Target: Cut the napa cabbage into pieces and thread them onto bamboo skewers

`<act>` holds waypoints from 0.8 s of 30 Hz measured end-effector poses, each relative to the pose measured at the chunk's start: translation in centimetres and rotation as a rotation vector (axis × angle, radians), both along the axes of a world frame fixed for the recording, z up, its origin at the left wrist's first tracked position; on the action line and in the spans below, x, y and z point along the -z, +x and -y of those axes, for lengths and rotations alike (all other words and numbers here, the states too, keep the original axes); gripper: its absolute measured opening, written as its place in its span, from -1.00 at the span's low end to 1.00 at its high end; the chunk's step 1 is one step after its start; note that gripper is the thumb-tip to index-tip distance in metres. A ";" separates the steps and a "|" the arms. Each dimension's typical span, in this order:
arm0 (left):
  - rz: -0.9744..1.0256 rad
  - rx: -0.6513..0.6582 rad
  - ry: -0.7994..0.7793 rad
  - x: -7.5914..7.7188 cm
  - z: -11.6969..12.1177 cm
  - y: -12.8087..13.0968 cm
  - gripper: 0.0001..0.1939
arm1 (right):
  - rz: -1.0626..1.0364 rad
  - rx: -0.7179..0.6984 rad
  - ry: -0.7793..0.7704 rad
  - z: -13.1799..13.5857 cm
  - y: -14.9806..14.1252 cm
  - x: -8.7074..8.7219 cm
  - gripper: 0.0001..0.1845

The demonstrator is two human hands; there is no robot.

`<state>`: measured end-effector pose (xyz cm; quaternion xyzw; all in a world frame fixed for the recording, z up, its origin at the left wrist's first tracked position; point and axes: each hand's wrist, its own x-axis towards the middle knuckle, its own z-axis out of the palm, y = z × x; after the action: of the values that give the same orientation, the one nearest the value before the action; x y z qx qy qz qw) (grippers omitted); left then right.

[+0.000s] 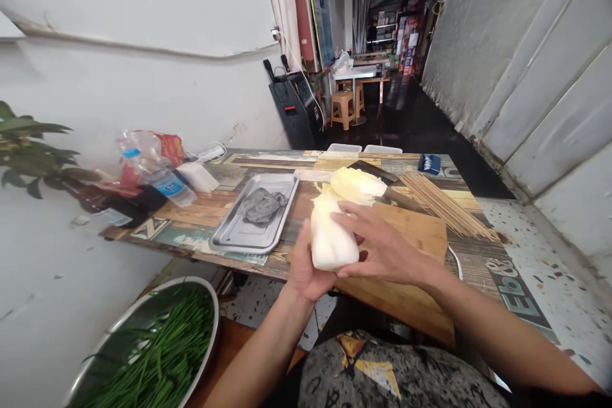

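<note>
A pale napa cabbage [335, 220] is held over the near left corner of a wooden cutting board [415, 248]. My left hand [303, 268] cups its white stem end from below, fingers closed round it. My right hand [380, 245] lies on its right side with the fingers spread across the leaves. A cleaver [382, 182] rests on the board just behind the cabbage. A bundle of bamboo skewers [447, 204] lies on the table to the right of the board.
A steel tray [258, 217] holding a grey crumpled bag sits left of the board. A water bottle [160, 178] and snack bags stand at the table's left end. A metal bowl of green chives [153, 350] sits low at left. A blue box [430, 164] lies at the far edge.
</note>
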<state>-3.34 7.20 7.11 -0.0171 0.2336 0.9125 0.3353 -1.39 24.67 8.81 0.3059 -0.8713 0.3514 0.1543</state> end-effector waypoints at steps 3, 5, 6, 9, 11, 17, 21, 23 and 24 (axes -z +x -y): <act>-0.013 0.020 -0.010 0.3 0.0 0.1 -0.46 | 0.009 -0.018 -0.070 -0.1 0.6 -0.4 -0.18; -0.018 0.086 0.014 0.5 0.1 0.0 -0.47 | 0.031 0.057 -0.170 -0.3 0.8 -0.7 -0.36; -0.024 0.130 0.030 0.6 0.2 0.0 -0.46 | 0.036 0.141 -0.209 -0.6 0.7 -0.9 -0.45; -0.034 0.237 0.067 1.1 0.6 -0.2 -0.40 | 0.021 0.455 -0.251 -2.0 -0.6 -1.9 -0.56; -0.032 0.247 0.081 1.6 0.9 -0.4 -0.39 | 0.033 0.599 -0.335 -3.5 -2.7 -2.8 -0.60; 0.042 0.244 0.135 2.6 1.8 -1.1 -0.29 | 0.310 0.822 -0.608 -6.8 -11.1 -2.5 -0.54; 0.026 0.210 0.164 2.4 1.7 -1.4 -0.36 | 0.369 0.896 -0.344 -6.9 -12.4 0.5 -0.51; 0.031 0.232 0.202 2.2 1.5 -1.4 -0.30 | 0.273 0.916 -0.189 -6.3 -10.8 1.6 -0.41; 0.033 0.230 0.215 2.2 1.4 -1.4 -0.24 | 0.201 0.884 -0.112 -5.8 -9.5 2.0 -0.37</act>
<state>-4.74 5.82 4.95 0.0308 0.1293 0.8874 0.4413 -10.86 30.47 6.80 -0.1397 -0.9085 0.3264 0.2202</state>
